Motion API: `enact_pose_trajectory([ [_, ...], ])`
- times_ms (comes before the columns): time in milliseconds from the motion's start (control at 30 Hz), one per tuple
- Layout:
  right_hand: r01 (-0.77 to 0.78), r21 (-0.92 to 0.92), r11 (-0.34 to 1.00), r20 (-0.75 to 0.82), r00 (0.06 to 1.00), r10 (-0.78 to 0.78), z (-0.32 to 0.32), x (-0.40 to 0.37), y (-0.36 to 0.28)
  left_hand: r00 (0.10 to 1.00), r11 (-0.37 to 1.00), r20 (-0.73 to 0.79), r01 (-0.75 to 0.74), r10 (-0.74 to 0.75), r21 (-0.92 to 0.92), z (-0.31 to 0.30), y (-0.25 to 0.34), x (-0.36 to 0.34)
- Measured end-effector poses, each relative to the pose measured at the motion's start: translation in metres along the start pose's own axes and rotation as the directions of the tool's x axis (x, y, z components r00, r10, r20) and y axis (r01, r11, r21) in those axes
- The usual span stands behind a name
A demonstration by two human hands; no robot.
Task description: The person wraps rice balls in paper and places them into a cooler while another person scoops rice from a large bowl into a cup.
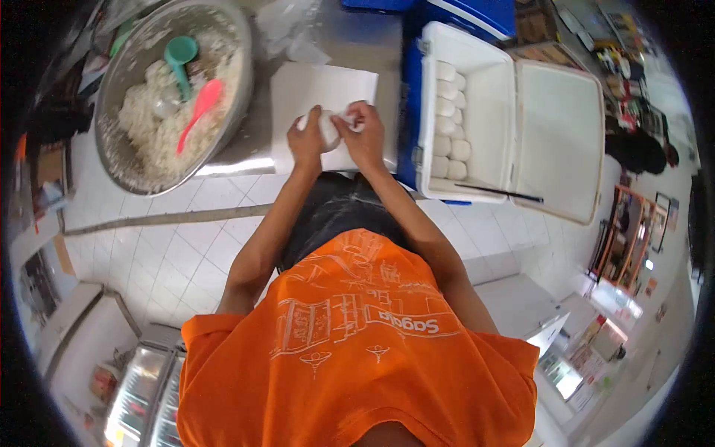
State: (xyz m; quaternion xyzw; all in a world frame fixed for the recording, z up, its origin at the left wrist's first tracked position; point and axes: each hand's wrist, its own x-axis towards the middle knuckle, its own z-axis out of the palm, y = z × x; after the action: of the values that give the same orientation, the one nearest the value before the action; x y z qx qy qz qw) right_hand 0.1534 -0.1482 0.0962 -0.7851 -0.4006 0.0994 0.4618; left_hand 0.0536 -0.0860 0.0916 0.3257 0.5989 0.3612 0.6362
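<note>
A metal table [354, 37] carries a white sheet [298, 86], clear plastic [289, 28] and a bowl [109, 145].

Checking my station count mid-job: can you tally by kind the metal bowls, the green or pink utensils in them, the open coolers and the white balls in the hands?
Metal bowl: 1
Utensils: 2 (green scoop, pink spoon)
Open cooler: 1
White ball: 1
Total: 5

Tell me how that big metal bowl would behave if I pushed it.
The bowl would probably feel heavy, given the broad white heap inside. Its metallic wall looks stiff. The green scoop and pink spoon, lying on the heap, might slide.
</note>
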Motion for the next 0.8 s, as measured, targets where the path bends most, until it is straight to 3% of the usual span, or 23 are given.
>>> enact_pose_trajectory([
  [33,-0.075,0.131,0.989,0.138,0.989,0.056,-0.005,0.001,0.002,1.0,0.999,-0.015,-0.006,0.007,0.054,0.004,-0.002,-0.005],
  [67,-0.16,0.254,0.954,0.274,0.958,0.088,-0.01,0.004,0.002,0.999,1.0,0.027,0.024,-0.024,-0.005,0.006,-0.01,-0.002],
  [200,-0.133,0.391,0.911,0.189,0.98,0.062,-0.036,0.008,0.002,0.996,0.988,0.085,0.026,-0.013,-0.152,0.035,0.009,-0.036],
  [267,-0.286,0.498,0.819,0.351,0.93,0.111,-0.06,0.014,0.0,0.996,0.979,0.085,0.009,0.008,-0.205,0.055,0.021,-0.055],
  [333,-0.251,0.484,0.838,0.355,0.932,0.074,-0.091,0.018,0.0,0.991,0.957,0.134,0.014,0.026,-0.29,0.082,0.028,-0.079],
  [367,-0.267,0.488,0.831,0.377,0.923,0.075,-0.107,0.022,0.005,0.961,0.915,0.271,0.062,0.052,-0.398,0.089,0.007,-0.071],
  [467,-0.337,0.431,0.837,0.449,0.885,0.125,-0.156,0.038,0.041,0.965,0.896,0.263,0.123,-0.008,-0.426,0.138,-0.007,-0.102],
  [500,-0.414,0.492,0.766,0.497,0.856,0.144,-0.166,0.04,0.068,0.971,0.943,0.24,0.097,-0.019,-0.32,0.153,0.002,-0.127],
  [533,-0.49,0.542,0.682,0.544,0.824,0.159,-0.179,0.044,0.091,0.963,0.988,0.261,-0.028,0.067,-0.149,0.162,-0.014,-0.132],
  [567,-0.509,0.495,0.704,0.562,0.806,0.187,-0.198,0.05,0.109,0.948,0.986,0.279,-0.164,0.152,0.019,0.171,-0.03,-0.137],
  [633,-0.531,0.402,0.746,0.537,0.796,0.278,-0.233,0.065,0.147,0.965,0.997,0.254,-0.073,0.06,0.039,0.185,-0.04,-0.147],
  [667,-0.541,0.354,0.763,0.495,0.801,0.337,-0.248,0.073,0.167,0.869,0.994,0.495,-0.06,0.008,0.09,0.185,-0.047,-0.149],
  [700,-0.597,0.441,0.67,0.473,0.789,0.392,-0.264,0.081,0.188,0.714,0.988,0.698,-0.054,-0.062,0.142,0.186,-0.055,-0.151],
  [733,-0.637,0.521,0.568,0.457,0.77,0.444,-0.279,0.089,0.202,0.722,0.987,0.687,-0.042,-0.076,0.154,0.193,-0.065,-0.152],
  [767,-0.652,0.515,0.557,0.472,0.758,0.45,-0.292,0.094,0.208,0.627,0.954,0.756,-0.07,-0.186,0.292,0.202,-0.078,-0.152],
  [800,-0.58,0.68,0.447,0.426,0.81,0.403,-0.305,0.101,0.209,0.523,0.901,0.795,-0.109,-0.307,0.42,0.211,-0.093,-0.153],
])
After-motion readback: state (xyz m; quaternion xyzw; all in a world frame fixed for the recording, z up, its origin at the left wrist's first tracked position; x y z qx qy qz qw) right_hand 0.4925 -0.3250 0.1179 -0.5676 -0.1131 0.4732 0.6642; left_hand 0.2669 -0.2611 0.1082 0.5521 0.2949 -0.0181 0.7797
